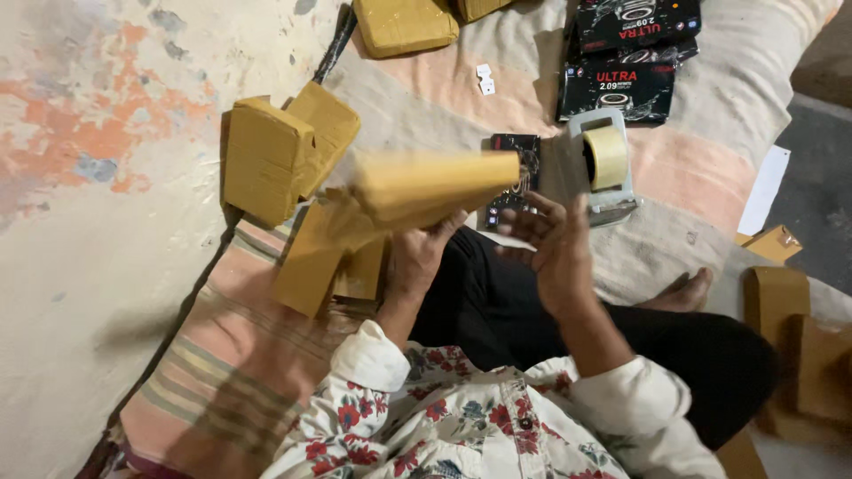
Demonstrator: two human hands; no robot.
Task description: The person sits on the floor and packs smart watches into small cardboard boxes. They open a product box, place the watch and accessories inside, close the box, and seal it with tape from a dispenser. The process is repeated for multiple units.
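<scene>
My left hand (419,253) grips a brown paper-wrapped parcel (426,184), which is blurred and held up above my lap, pointing right. My right hand (552,244) hovers just to its right, fingers spread, holding nothing. Beyond the right hand stands a grey tape dispenser (605,168) with a roll of beige tape. A small black box (516,177) lies flat next to the dispenser, partly hidden by the parcel.
Several wrapped brown parcels (275,155) are piled at the left on a striped cloth (222,355). More parcels lie at the top (404,25) and right (799,355). Black product boxes (626,53) are stacked at the top right. A bare foot (683,291) rests near the dispenser.
</scene>
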